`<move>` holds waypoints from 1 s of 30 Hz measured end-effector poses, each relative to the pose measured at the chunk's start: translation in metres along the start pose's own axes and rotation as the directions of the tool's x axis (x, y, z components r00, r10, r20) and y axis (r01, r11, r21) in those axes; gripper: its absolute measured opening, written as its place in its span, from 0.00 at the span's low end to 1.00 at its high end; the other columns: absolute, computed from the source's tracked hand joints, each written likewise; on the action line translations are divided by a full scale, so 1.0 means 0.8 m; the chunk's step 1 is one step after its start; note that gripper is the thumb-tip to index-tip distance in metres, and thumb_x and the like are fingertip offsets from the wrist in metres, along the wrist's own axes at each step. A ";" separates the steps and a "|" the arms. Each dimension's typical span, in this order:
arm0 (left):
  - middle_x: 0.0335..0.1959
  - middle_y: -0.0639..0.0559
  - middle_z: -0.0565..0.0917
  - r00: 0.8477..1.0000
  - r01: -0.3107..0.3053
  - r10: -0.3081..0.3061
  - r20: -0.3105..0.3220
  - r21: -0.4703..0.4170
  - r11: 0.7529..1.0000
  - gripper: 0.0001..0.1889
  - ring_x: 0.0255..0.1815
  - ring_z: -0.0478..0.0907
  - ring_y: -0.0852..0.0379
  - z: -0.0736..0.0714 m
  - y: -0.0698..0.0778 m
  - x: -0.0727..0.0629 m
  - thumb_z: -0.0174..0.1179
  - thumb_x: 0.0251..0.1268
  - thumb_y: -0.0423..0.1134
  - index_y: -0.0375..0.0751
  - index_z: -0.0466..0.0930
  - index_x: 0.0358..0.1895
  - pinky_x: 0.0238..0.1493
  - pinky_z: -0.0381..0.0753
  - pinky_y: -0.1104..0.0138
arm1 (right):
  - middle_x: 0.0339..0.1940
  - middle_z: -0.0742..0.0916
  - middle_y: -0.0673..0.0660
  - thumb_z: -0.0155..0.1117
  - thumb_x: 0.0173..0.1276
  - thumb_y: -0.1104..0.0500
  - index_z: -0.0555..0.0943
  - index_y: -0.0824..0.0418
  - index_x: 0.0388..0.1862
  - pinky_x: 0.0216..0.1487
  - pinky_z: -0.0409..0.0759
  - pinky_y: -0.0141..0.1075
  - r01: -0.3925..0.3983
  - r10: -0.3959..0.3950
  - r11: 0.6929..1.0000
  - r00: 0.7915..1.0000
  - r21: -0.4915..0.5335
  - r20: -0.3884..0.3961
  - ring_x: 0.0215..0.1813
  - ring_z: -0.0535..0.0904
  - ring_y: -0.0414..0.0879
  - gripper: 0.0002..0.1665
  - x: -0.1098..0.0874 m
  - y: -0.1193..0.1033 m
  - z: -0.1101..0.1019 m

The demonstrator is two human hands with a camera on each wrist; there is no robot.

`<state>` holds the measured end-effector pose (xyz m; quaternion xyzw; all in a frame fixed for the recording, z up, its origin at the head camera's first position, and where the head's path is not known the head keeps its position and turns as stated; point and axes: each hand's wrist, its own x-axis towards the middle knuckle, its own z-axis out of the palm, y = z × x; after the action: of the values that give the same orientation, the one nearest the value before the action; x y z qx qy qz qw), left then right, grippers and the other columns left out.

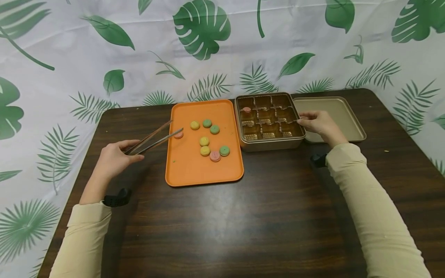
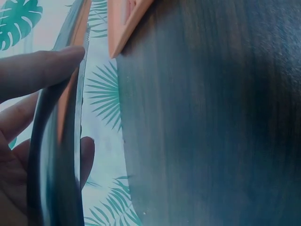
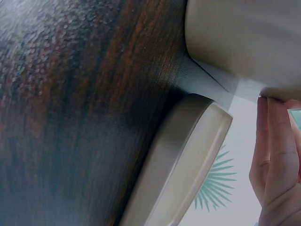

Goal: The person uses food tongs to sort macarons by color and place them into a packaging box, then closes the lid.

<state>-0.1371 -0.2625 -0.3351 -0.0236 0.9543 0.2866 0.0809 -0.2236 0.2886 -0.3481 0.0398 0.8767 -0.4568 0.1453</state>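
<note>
In the head view my left hand [image 1: 114,158] holds metal tongs [image 1: 156,141], also close up in the left wrist view. The tongs' arms are spread, their tips near a pink macaron [image 1: 179,134] at the left side of an orange tray [image 1: 187,170]. Yellow macarons [image 1: 204,141], green macarons [image 1: 224,150] and another pink macaron [image 1: 215,156] lie on this tray. My right hand [image 1: 320,123] grips the right rim of a gold box [image 1: 272,146]; its fingers [image 3: 280,146] touch the outer wall. A pink macaron [image 1: 246,109] sits in the box's back left compartment.
A shallow gold lid [image 1: 333,112] lies right of the box, partly behind my right hand. Everything stands on a dark wooden table [image 1: 243,224]. A white cloth with green leaves [image 1: 205,31] hangs along the table's back edge.
</note>
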 end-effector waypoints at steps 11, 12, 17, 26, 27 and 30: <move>0.59 0.26 0.75 0.999 -0.041 0.040 0.025 0.052 0.998 0.29 0.59 0.71 0.31 0.005 -0.002 0.007 0.65 0.59 0.42 0.37 0.73 0.64 0.53 0.72 0.42 | 0.70 0.68 0.69 0.51 0.74 0.48 0.59 0.67 0.74 0.68 0.70 0.44 -0.023 0.023 1.000 0.999 -0.002 0.022 0.37 0.71 0.17 0.37 -0.001 -0.001 0.001; 0.59 0.26 0.75 0.999 -0.043 0.041 0.028 0.058 0.997 0.29 0.59 0.71 0.31 0.005 -0.003 0.008 0.65 0.59 0.42 0.37 0.73 0.64 0.52 0.72 0.42 | 0.70 0.69 0.68 0.51 0.74 0.49 0.59 0.67 0.73 0.67 0.71 0.42 -0.020 0.020 1.000 1.000 -0.006 0.017 0.37 0.71 0.17 0.36 -0.001 -0.001 0.001; 0.58 0.25 0.75 0.998 -0.053 0.048 0.051 0.094 0.994 0.30 0.56 0.73 0.30 0.007 -0.004 0.012 0.65 0.59 0.43 0.36 0.73 0.64 0.50 0.73 0.43 | 0.68 0.71 0.66 0.51 0.74 0.49 0.60 0.68 0.73 0.64 0.74 0.36 -0.014 0.014 1.000 1.000 -0.012 0.007 0.36 0.72 0.16 0.36 -0.001 0.000 0.001; 0.57 0.26 0.75 0.997 -0.051 0.044 0.061 0.120 0.991 0.29 0.54 0.74 0.31 0.011 -0.005 0.017 0.65 0.59 0.43 0.36 0.73 0.64 0.48 0.74 0.44 | 0.70 0.69 0.69 0.51 0.74 0.48 0.59 0.68 0.74 0.69 0.69 0.46 -0.017 0.017 1.000 1.000 0.007 0.017 0.36 0.71 0.16 0.37 -0.001 0.000 0.001; 0.57 0.26 0.75 0.997 -0.051 0.044 0.062 0.124 0.991 0.29 0.54 0.74 0.31 0.011 -0.006 0.018 0.65 0.59 0.43 0.36 0.73 0.64 0.47 0.74 0.44 | 0.70 0.69 0.69 0.51 0.74 0.49 0.59 0.68 0.74 0.68 0.69 0.47 -0.018 0.017 1.000 1.000 0.006 0.015 0.36 0.71 0.16 0.37 -0.001 0.000 0.001; 0.58 0.26 0.75 0.997 -0.048 0.039 0.067 0.137 0.989 0.29 0.54 0.74 0.30 0.011 -0.006 0.020 0.65 0.59 0.44 0.37 0.73 0.64 0.47 0.74 0.43 | 0.70 0.69 0.69 0.51 0.74 0.49 0.59 0.68 0.74 0.69 0.69 0.47 -0.022 0.022 1.000 1.000 0.006 0.015 0.36 0.71 0.16 0.37 0.000 0.001 0.002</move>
<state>-0.1509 -0.2615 -0.3474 0.0119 0.9691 0.2222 0.1066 -0.2229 0.2877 -0.3491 0.0465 0.8737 -0.4581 0.1567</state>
